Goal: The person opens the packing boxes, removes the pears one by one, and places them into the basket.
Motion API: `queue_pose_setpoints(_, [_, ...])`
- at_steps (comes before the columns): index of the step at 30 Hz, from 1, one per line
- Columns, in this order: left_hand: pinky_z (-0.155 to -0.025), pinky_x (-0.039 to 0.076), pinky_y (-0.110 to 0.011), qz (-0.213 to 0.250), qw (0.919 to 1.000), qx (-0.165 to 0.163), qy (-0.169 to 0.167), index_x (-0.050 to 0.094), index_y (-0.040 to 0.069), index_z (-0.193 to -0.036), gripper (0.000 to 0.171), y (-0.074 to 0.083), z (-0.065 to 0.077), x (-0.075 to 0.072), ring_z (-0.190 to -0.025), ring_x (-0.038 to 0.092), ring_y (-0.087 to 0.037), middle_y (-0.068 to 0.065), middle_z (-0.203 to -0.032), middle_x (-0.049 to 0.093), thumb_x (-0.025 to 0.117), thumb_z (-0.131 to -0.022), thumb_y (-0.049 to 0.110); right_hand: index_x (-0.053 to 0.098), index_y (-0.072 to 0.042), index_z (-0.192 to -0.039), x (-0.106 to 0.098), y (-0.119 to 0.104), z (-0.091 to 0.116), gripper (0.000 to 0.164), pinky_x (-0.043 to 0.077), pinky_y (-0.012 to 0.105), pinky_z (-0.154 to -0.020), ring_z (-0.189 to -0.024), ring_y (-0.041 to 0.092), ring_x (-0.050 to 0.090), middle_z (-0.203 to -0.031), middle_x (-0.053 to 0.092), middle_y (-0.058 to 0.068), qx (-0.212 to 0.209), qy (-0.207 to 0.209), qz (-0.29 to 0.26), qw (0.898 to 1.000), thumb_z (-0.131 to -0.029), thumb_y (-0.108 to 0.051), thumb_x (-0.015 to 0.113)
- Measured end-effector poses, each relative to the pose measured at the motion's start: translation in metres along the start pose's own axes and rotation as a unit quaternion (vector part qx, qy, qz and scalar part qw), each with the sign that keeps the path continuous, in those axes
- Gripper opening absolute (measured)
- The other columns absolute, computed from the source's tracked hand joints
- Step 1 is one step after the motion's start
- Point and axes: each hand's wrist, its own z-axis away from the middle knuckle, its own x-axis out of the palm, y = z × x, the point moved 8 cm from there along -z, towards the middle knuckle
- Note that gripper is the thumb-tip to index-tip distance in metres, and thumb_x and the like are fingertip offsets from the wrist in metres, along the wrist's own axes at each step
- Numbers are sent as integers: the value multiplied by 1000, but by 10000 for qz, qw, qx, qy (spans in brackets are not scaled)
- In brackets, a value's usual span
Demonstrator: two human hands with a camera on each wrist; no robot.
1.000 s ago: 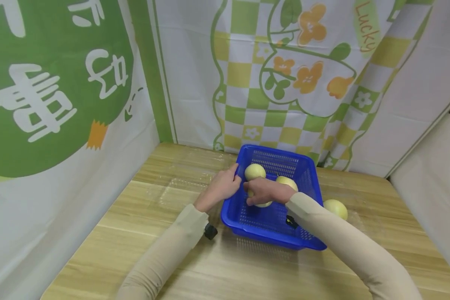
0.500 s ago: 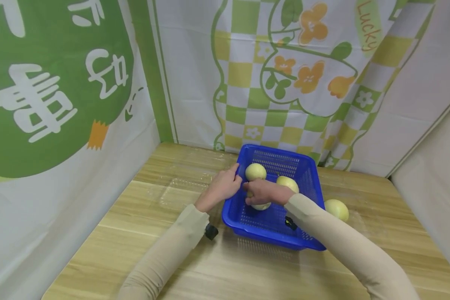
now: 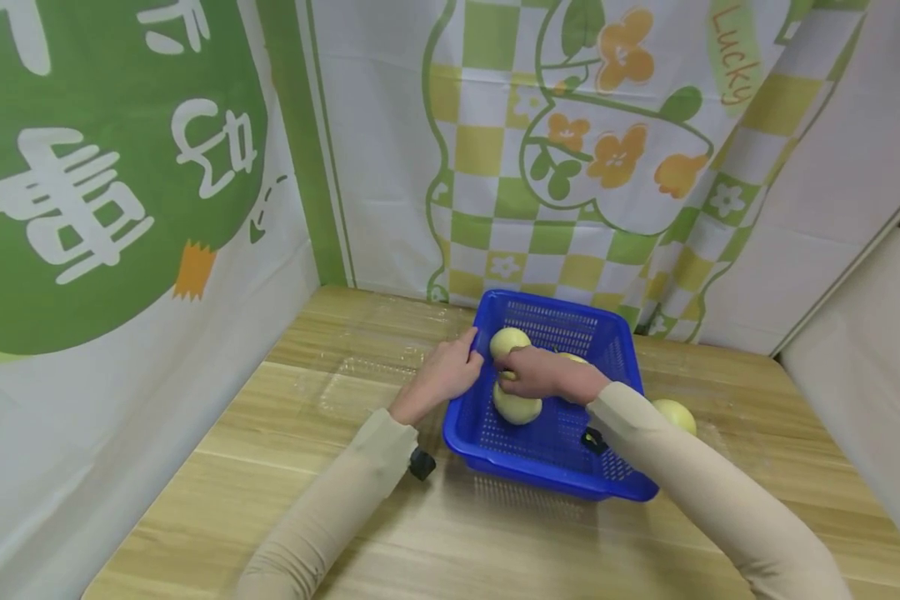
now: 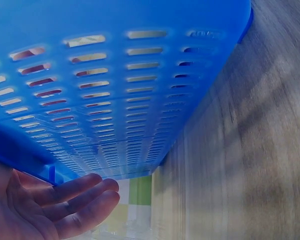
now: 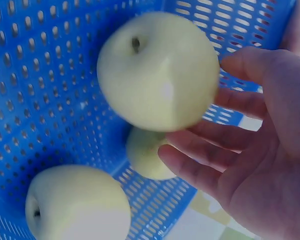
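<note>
A blue perforated basket [image 3: 525, 477] stands on the table with three pale yellow pears in it. My left hand [image 3: 446, 367] holds its left rim; in the left wrist view the fingers [image 4: 85, 207] lie along the outside wall. Inside the basket is my right hand [image 3: 536, 373], just above and behind the nearest pear [image 3: 517, 406]. The right wrist view has its thumb and loosely spread fingers beside that pear [image 5: 157, 75], not closed round it. Another pear [image 3: 508, 340] sits at the back left. My right hand partly covers the third pear [image 3: 572, 357].
One more pear [image 3: 675, 414] lies on the table right of the basket, partly behind my right sleeve. Clear plastic packaging [image 3: 360, 383] lies left of the basket. Printed curtains [image 3: 390, 167] close off the back and sides of the wooden table [image 3: 270, 467].
My right hand has come off the nearest pear, shifting slightly right and toward the back, so more of that pear shows. The left hand stays on the rim.
</note>
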Motion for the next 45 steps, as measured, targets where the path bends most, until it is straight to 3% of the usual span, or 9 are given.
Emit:
queue_pose_setpoints(5, [-94,51,-47,18,10000,-20,-11,34,6,-152,57,-1,0,0,-110,64,-32,-21,-135,59,42,-98,23,61,-10,-91,-11,3,7,8,44,28,-64,-65,12,48,-74,55,-1,-40,-63,-223,9997,-94,-16,57])
queue_pose_setpoints(12, [-92,51,-47,58,10000,-6,26,34,7,-152,58,0,1,0,-108,65,-32,-21,-134,60,41,-97,24,67,-10,-99,-29,9,22,15,51,32,-73,-73,10,59,-88,68,1,117,96,-353,9993,-94,-15,54])
queue_pose_setpoints(20, [-95,51,-48,40,10000,34,80,35,6,-152,57,0,1,-2,-114,63,-35,-21,-136,59,42,-98,22,57,-16,-77,-46,9,40,17,36,24,-57,-55,7,38,-65,45,-8,89,423,-518,9977,-93,-13,54])
queue_pose_setpoints(28, [-93,51,-49,81,9999,102,20,35,5,-151,57,2,2,-2,-112,64,-35,-22,-134,59,42,-98,21,65,-17,-89,-59,13,68,16,44,26,-62,-61,4,49,-77,62,-7,132,794,-437,9958,-97,-14,52])
queue_pose_setpoints(34, [-90,52,-47,109,9999,41,7,33,6,-152,57,1,3,-3,-104,66,-32,-22,-135,59,42,-98,21,68,-15,-100,-60,18,80,15,54,37,-78,-87,16,68,-95,72,1,233,949,-392,9944,-98,-15,53])
queue_pose_setpoints(38, [-91,52,-47,115,9999,25,8,33,6,-152,57,0,3,-3,-106,66,-32,-21,-135,59,42,-98,21,69,-9,-112,-60,26,88,22,55,43,-83,-97,26,69,-108,72,9,358,1129,-387,9922,-97,-15,54])
queue_pose_setpoints(45, [-94,51,-48,67,9998,133,109,35,4,-151,57,1,2,-2,-113,64,-35,-22,-134,60,43,-97,21,68,-5,-113,-63,44,107,22,55,44,-81,-95,24,68,-105,72,11,595,1573,-376,9850,-95,-12,57])
